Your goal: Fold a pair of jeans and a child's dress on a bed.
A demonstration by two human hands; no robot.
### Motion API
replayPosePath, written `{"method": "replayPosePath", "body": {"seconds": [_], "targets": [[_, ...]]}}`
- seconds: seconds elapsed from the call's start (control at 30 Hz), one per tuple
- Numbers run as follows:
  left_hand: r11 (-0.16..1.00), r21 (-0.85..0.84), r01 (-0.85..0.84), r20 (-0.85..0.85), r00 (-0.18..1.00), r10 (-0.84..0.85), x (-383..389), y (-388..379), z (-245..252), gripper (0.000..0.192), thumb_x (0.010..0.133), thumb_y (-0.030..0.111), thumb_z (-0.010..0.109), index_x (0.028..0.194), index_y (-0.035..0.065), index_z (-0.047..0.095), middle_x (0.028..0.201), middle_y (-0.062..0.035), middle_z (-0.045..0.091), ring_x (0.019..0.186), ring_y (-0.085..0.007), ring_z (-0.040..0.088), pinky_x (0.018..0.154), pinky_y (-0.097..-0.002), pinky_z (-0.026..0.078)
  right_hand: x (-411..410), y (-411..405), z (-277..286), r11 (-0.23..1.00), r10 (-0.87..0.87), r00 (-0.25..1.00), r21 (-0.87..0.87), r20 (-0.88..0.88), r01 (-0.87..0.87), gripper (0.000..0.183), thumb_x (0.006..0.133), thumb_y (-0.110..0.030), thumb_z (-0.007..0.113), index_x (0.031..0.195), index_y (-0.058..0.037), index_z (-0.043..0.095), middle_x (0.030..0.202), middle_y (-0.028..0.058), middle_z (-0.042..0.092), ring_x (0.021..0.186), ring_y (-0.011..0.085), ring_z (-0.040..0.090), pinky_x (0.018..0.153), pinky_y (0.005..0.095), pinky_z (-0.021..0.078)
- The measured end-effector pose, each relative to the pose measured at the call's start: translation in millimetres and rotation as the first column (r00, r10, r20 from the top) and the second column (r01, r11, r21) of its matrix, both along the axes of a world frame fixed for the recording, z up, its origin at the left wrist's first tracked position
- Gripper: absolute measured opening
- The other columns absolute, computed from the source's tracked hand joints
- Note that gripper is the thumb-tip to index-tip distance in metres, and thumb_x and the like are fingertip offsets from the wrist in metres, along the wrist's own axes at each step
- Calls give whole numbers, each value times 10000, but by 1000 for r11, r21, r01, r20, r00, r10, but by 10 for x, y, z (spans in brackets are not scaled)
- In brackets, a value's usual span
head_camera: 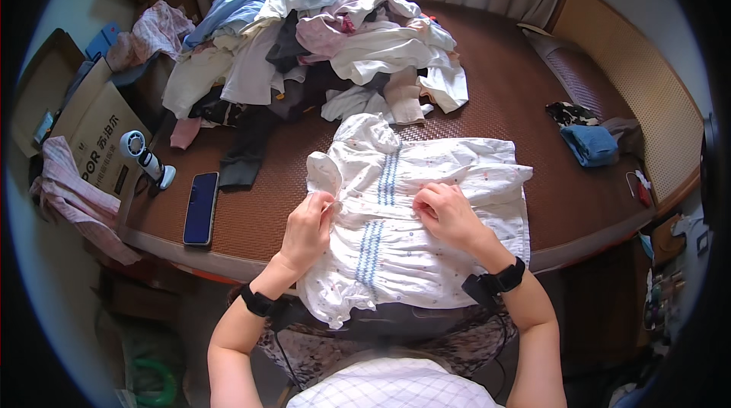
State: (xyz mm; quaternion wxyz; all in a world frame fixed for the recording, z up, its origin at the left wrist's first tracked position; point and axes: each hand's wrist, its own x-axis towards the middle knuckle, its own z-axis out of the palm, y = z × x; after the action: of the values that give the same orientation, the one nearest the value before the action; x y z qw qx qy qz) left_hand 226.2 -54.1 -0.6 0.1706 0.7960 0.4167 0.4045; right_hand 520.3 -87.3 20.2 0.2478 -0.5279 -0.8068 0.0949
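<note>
A white smocked dress (445,276) with a small coloured print and blue stitched bands lies spread across the bed's near edge, its collar end to the left and its hem to the right. At the collar, my left hand (308,225) pinches the fabric between thumb and fingertips. My right hand (448,216) grips the cloth near the middle of the dress, just right of the smocking, with fingers curled. Both wrists wear black straps with small devices.
A large heap of clothes (377,48) covers the bed's far side. On the left are a smartphone (201,208), a handheld fan (147,159) and a cardboard box (105,139) with a pink checked garment (80,196). Folded blue cloth (589,145) lies right, by the woven headboard (622,82).
</note>
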Motion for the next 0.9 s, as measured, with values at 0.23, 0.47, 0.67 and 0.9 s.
{"method": "replayPosePath", "body": {"seconds": [0.23, 0.47, 0.67, 0.9], "targets": [[952, 179, 248, -308, 933, -185, 174, 13, 193, 224, 837, -12, 679, 1046, 22, 605, 999, -116, 633, 939, -314, 604, 804, -398, 502, -255, -12, 1, 984, 58, 992, 175, -111, -38, 94, 822, -34, 676, 912, -51, 654, 919, 92, 655, 939, 266, 630, 849, 388, 460], [975, -95, 202, -255, 942, -220, 312, 34, 145, 125, 856, 35, 692, 933, 8, 598, 956, -164, 618, 831, -376, 656, 722, -442, 535, -392, 196, -37, 966, -82, 995, 249, 61, 65, 100, 813, -74, 690, 912, -60, 688, 909, 63, 655, 910, 259, 637, 841, 409, 468], [979, -65, 195, -238, 949, -205, 281, 10, 159, 79, 836, 20, 697, 909, 16, 664, 942, -140, 649, 843, -362, 650, 743, -424, 539, -464, 226, -141, 980, 137, 983, 160, -123, -117, 80, 822, -119, 708, 886, -72, 710, 906, 84, 669, 887, 281, 644, 833, 408, 490], [951, 154, 270, -298, 930, -216, 352, 46, 116, 117, 748, 3, 724, 837, 65, 681, 911, -60, 668, 955, -265, 616, 830, -396, 473, -567, 338, -211, 988, 129, 978, 100, -166, -114, 15, 787, -85, 678, 780, -72, 674, 852, 88, 643, 888, 304, 634, 821, 428, 491]]}}
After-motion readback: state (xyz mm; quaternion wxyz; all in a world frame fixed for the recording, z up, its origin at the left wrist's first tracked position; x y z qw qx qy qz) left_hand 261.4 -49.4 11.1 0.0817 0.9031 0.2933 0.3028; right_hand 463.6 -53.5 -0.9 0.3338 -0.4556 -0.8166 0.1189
